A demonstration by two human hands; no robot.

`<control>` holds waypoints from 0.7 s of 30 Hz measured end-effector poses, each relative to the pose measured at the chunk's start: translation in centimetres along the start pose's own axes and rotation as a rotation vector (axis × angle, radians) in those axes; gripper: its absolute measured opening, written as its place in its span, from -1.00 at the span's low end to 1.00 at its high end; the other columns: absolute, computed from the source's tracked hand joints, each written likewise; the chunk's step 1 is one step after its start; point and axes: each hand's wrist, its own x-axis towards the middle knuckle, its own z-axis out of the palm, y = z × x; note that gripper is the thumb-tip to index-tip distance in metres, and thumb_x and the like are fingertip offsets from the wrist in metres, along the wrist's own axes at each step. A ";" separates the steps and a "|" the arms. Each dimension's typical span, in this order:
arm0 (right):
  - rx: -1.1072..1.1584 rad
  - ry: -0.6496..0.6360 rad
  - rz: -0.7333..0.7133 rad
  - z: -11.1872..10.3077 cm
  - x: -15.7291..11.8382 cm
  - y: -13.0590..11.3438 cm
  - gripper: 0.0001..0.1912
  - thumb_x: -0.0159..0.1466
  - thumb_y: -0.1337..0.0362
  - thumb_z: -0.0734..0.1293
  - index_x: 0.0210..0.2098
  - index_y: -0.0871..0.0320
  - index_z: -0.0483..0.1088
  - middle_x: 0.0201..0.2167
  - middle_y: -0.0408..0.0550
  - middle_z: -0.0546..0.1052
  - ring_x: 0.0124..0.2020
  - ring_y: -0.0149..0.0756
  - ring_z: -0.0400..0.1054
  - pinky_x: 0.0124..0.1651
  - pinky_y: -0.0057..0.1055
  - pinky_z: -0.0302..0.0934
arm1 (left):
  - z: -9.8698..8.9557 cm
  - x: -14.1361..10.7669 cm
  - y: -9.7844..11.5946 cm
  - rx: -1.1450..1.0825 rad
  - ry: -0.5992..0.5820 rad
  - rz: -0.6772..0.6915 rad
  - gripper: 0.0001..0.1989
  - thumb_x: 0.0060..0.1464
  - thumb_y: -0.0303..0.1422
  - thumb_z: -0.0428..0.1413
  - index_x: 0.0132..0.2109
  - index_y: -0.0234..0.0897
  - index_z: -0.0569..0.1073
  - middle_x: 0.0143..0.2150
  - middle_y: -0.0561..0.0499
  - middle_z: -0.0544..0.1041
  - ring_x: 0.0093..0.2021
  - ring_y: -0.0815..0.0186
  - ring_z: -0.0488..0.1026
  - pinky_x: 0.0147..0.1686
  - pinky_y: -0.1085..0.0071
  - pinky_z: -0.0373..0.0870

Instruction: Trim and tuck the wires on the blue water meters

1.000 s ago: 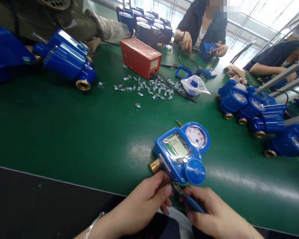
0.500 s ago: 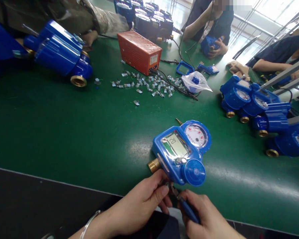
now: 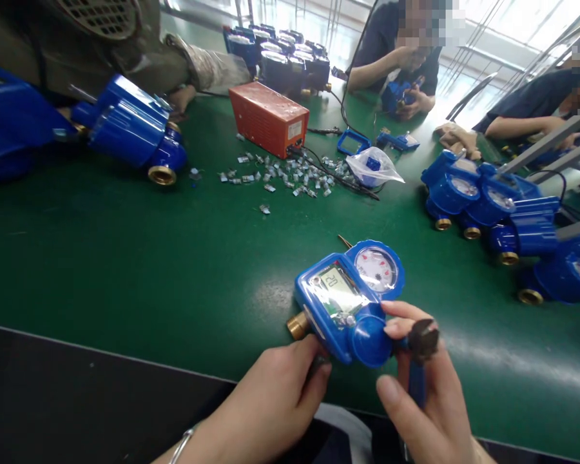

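Observation:
A blue water meter (image 3: 331, 322) lies on the green table, its lit display reading 20 and its round dial at the far side. A brass fitting (image 3: 298, 325) sticks out on its left. My left hand (image 3: 283, 386) is closed at the meter's near edge, below the fitting; what the thumb and fingers pinch is mostly hidden. My right hand (image 3: 428, 399) holds pliers (image 3: 424, 339) with a dark head and blue handles, jaws pointing up. Its index and middle fingertips touch the right side of the meter by the round blue cap (image 3: 371, 340).
Small clear seals (image 3: 290, 177) are scattered before an orange box (image 3: 269, 119) with cables. Blue meters stand on the right (image 3: 464, 187), at the back (image 3: 280, 64) and on the left (image 3: 135, 125). A plastic bag (image 3: 374, 166) lies mid-table. Co-workers' hands (image 3: 418, 100) work across the table.
My right hand has moved up and right from the meter's near edge, turning the pliers upward, and its fingertips now touch the meter. My left hand stays near the same spot.

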 end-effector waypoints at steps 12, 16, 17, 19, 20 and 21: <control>0.043 0.017 0.018 1.0 1.3 0.1 -0.63 0.23 0.27 0.28 0.02 0.05 0.20 0.05 0.06 0.29 0.07 -0.07 0.21 0.06 -0.17 0.16 | -7.0 -1.2 1.2 0.288 0.151 -0.058 -0.75 0.15 -0.14 -0.03 -0.35 -0.19 0.39 -0.54 0.13 0.41 -0.55 0.36 0.34 -0.54 0.48 0.19; 0.106 0.127 0.045 0.7 1.1 1.1 -0.64 0.26 0.18 0.23 0.03 0.09 0.18 -0.11 0.03 0.31 -0.13 -0.19 0.27 -0.12 -0.29 0.25 | -13.0 3.2 -0.6 0.549 0.540 -0.123 -0.69 0.12 -0.05 -0.03 -0.20 -0.17 0.40 -0.39 0.06 0.48 -0.39 0.23 0.43 -0.40 0.39 0.25; 0.095 0.150 0.074 0.3 1.3 1.6 -0.62 0.26 0.16 0.23 0.05 0.09 0.16 -0.14 0.00 0.32 -0.17 -0.22 0.28 -0.14 -0.31 0.26 | -14.2 5.0 -1.2 0.596 0.561 -0.114 -0.66 0.14 -0.05 -0.05 -0.17 -0.18 0.40 -0.35 0.02 0.49 -0.35 0.19 0.44 -0.38 0.36 0.27; -0.013 0.175 0.151 -0.9 2.1 3.0 -0.59 0.26 0.13 0.24 0.07 0.07 0.15 -0.14 -0.03 0.34 -0.17 -0.25 0.29 -0.10 -0.31 0.25 | -16.0 8.6 -2.2 0.659 0.566 -0.084 -0.62 0.16 -0.06 -0.08 -0.08 -0.22 0.39 -0.26 -0.05 0.50 -0.27 0.13 0.45 -0.33 0.30 0.32; -0.104 0.174 0.191 -1.7 2.7 4.0 -0.58 0.26 0.12 0.24 0.07 0.06 0.15 -0.11 -0.03 0.35 -0.14 -0.24 0.29 -0.08 -0.30 0.24 | -16.6 10.2 -2.5 0.680 0.569 -0.076 -0.59 0.15 -0.08 -0.08 -0.02 -0.26 0.37 -0.19 -0.10 0.49 -0.22 0.09 0.45 -0.29 0.27 0.34; -0.217 0.167 0.223 -2.6 3.4 5.0 -0.57 0.26 0.10 0.24 0.07 0.06 0.15 -0.09 -0.03 0.35 -0.12 -0.23 0.30 -0.06 -0.29 0.24 | -16.9 11.4 -2.5 0.698 0.582 -0.068 -0.55 0.14 -0.09 -0.06 0.04 -0.30 0.33 -0.11 -0.16 0.46 -0.16 0.04 0.43 -0.23 0.22 0.36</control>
